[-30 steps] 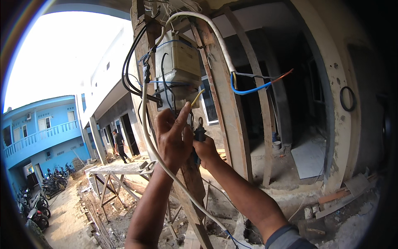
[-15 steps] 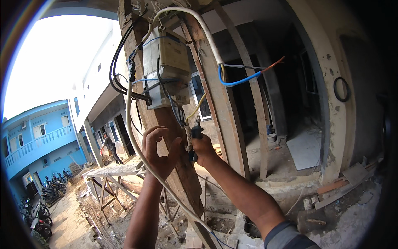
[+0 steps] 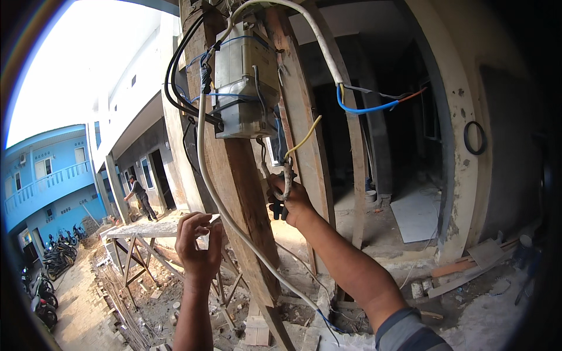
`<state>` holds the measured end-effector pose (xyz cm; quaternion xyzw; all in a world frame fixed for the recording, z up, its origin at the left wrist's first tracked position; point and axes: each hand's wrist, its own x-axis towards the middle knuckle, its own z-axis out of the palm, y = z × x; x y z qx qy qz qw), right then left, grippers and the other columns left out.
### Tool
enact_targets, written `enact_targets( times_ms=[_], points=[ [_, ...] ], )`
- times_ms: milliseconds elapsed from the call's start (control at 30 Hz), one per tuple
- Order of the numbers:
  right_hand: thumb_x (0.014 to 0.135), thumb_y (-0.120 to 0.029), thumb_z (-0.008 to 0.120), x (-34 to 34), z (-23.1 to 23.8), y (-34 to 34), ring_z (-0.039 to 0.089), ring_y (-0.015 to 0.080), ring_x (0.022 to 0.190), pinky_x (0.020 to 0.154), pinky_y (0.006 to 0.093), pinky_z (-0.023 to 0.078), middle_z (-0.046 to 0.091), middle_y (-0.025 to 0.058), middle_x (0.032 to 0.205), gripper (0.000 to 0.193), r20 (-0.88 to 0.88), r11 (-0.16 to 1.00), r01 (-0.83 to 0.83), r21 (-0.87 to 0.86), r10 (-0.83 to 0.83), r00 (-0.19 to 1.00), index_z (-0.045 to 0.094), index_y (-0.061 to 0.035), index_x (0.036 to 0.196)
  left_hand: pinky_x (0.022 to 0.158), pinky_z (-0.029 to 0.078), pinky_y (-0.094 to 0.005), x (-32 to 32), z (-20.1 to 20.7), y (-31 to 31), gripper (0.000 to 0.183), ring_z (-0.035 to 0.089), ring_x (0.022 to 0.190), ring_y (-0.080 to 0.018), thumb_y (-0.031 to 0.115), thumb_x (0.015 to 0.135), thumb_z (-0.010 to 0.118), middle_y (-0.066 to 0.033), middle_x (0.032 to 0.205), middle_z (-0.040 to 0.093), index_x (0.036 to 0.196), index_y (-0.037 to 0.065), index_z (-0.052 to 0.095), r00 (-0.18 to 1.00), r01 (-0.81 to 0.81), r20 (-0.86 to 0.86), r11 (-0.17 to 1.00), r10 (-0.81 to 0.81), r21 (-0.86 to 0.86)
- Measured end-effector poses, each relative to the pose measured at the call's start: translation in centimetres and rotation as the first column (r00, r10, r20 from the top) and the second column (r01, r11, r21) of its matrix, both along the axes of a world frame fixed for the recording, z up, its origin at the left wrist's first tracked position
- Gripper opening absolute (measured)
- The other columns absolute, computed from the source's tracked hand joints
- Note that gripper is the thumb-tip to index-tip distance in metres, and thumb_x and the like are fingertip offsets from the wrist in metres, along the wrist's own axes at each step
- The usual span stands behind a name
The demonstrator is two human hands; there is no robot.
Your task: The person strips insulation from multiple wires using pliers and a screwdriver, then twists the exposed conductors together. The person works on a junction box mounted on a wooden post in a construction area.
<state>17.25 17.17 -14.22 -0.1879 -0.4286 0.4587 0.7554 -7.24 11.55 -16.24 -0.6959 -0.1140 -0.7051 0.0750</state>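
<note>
My right hand is wrapped round a pair of dark-handled pliers, just below the meter box. A pale-sheathed cable end runs across that hand; from it rise a yellow wire and a blue wire. The jaws are mostly hidden. My left hand is held left of the wooden post, its fingers curled toward the thumb. Something whitish shows between them, too small to name. Fixed to the post above is a grey meter box with a clear lower cover.
A long white cable hangs down across the post. Another thick cable with bare-tipped blue wire juts out at the upper right. Black cables loop left of the box. A trestle, a person and parked motorbikes are farther left.
My left hand has moved left and down, away from the cable, its fingers curling closer. My right hand has moved slightly right with the pliers, and the jaws no longer show above it.
</note>
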Motion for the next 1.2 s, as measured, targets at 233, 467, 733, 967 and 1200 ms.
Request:
enact_targets(
  times_ms=[233,467,733,967,1200],
  points=[
    [0.093,-0.027,0.077,4.3,-1.4,-2.8,0.066,0.0174,0.063,0.055,0.0355,0.054,0.068,0.0049,0.078,0.022,0.114,0.976,0.172,-0.135,-0.157,0.981,0.067,-0.0082,0.098,0.073,0.055,-0.0286,-4.7,-4.2,-1.3,0.017,0.065,0.092,-0.0179,0.001,0.091,0.071,-0.0123,0.108,0.065,0.107,0.001,0.067,0.997,-0.057,0.05,0.997,0.06,-0.058],
    [0.094,-0.02,0.077,11.6,-11.1,-12.5,0.068,0.0184,0.074,0.063,0.0356,0.058,0.069,0.0077,0.086,0.024,0.348,0.878,0.395,-0.272,-0.293,0.891,0.067,-0.0045,0.109,0.073,0.049,-0.0259,-10.4,-15.3,-2.7,0.011,0.06,0.087,-0.0133,0.008,0.098,0.067,-0.0091,0.102,0.062,0.104,-0.001,0.065,0.982,-0.096,0.129,0.951,0.139,-0.295],
    [0.092,-0.001,0.066,17.8,-39.9,-31.3,0.068,0.0256,0.066,0.057,0.0412,0.059,0.07,0.014,0.087,0.015,0.345,0.359,0.483,-0.799,-0.383,0.857,0.061,-0.0058,0.105,0.064,0.051,-0.026,-13.9,-36.6,-5.3,0.011,0.063,0.07,-0.0101,0.01,0.096,0.072,-0.004,0.082,0.067,0.095,0.001,0.067,0.981,0.013,0.1,0.463,0.164,-0.886],
    [0.092,-0.013,0.06,9.4,-58.4,-51.2,0.069,0.0464,0.1,0.085,0.0637,0.059,0.067,0.0276,0.111,0.042,0.042,-0.243,-0.101,-0.965,-0.52,0.853,0.046,0.0001,0.129,0.079,0.059,-0.0429,-13.9,-52.5,-14.8,0.022,0.075,0.083,-0.0347,0.022,0.088,0.076,-0.0198,0.089,0.076,0.093,0.0,0.074,0.938,-0.293,-0.254,-0.15,-0.234,-0.944],
    [0.093,-0.014,0.064,3.0,-59.6,-55.8,0.071,0.0403,0.087,0.076,0.0557,0.06,0.07,0.0248,0.103,0.035,-0.005,-0.395,-0.103,-0.913,-0.242,0.97,0.053,0.0006,0.123,0.082,0.058,-0.0444,-15.1,-58.9,-22.6,0.03,0.075,0.089,-0.0369,0.029,0.085,0.076,-0.0221,0.092,0.076,0.097,0.001,0.075,0.893,-0.403,-0.25,-0.422,-0.373,-0.812]
  ],
)
